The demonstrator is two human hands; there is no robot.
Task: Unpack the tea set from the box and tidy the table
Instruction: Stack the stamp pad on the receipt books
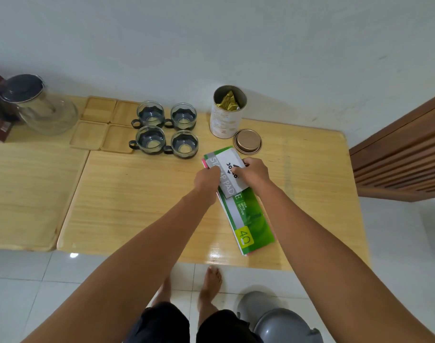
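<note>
Both hands, left (207, 175) and right (252, 173), clamped on the grey stamp pad box (230, 175), atop the green folder (251, 219) on the counter (137, 194). Probably light, stiff card; best gripped by the long edges. Glass cups (167, 129) behind: fragile, slippery.

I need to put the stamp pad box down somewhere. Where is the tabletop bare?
Bare wood lies left of the green folder, below the cups; also right of the folder and lid. The back edge is crowded: coasters, cups, tin.
</note>
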